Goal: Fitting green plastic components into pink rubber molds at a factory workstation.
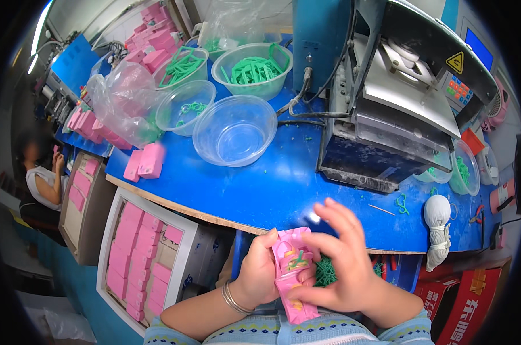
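Head view shows the left hand (259, 275) clasping a pink moulded plastic toy piece (291, 276) low in front of the lap, while the right hand (338, 264), fingers partly spread, pinches a small green plastic part (298, 261) onto it, more green parts (325, 271) bunched beneath. Judging by that, fitting looks under way, not finished. Beyond lie a blue workbench (272, 190), clear empty plastic bowls (234, 130), bowls of green pieces (255, 70), a blue press machine (387, 109) and a white crate of pink pieces (145, 259).
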A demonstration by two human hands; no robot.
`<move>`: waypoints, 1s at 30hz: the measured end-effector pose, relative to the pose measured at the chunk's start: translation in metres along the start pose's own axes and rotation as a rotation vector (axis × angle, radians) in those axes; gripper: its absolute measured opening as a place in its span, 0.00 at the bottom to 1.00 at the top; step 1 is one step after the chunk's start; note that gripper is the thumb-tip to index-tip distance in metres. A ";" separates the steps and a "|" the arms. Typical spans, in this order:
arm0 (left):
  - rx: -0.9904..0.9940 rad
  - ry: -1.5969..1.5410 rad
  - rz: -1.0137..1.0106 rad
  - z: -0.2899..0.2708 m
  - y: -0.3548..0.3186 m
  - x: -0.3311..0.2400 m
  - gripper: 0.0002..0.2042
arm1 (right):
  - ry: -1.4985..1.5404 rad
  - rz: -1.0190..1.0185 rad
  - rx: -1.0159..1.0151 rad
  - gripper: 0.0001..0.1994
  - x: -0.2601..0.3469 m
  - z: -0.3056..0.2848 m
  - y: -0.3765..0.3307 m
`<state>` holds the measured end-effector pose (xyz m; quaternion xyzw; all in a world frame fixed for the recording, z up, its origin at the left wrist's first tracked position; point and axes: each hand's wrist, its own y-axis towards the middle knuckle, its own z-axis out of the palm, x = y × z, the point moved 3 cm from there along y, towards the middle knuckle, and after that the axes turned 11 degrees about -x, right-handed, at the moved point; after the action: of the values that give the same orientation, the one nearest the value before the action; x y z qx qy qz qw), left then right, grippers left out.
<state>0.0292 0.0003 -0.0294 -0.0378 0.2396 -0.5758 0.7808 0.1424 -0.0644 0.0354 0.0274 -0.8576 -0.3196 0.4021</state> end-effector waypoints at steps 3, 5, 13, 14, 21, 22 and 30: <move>-0.194 0.038 0.022 0.001 -0.002 -0.001 0.27 | -0.131 -0.040 0.066 0.29 -0.006 -0.006 -0.004; -0.236 0.141 0.036 0.004 -0.003 -0.005 0.28 | -0.217 -0.132 0.100 0.23 -0.005 -0.004 -0.010; -0.028 0.061 -0.016 0.011 -0.005 -0.004 0.29 | -0.027 -0.059 -0.053 0.10 -0.002 -0.003 -0.020; -0.033 0.065 0.007 0.012 -0.005 -0.005 0.29 | -0.026 -0.063 -0.053 0.10 0.000 -0.002 -0.020; -0.194 0.038 0.191 0.019 -0.007 -0.011 0.26 | 1.080 1.156 -0.035 0.05 -0.019 0.024 -0.053; -0.215 0.056 0.166 0.015 -0.008 -0.010 0.26 | 1.080 1.157 -0.036 0.05 -0.022 0.024 -0.053; -0.115 -0.023 0.140 0.005 -0.006 -0.003 0.24 | 0.508 0.383 -0.203 0.11 -0.009 0.012 -0.033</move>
<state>0.0251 -0.0002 -0.0215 -0.0725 0.2655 -0.5046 0.8183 0.1335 -0.0817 0.0049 -0.0957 -0.6832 -0.3049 0.6566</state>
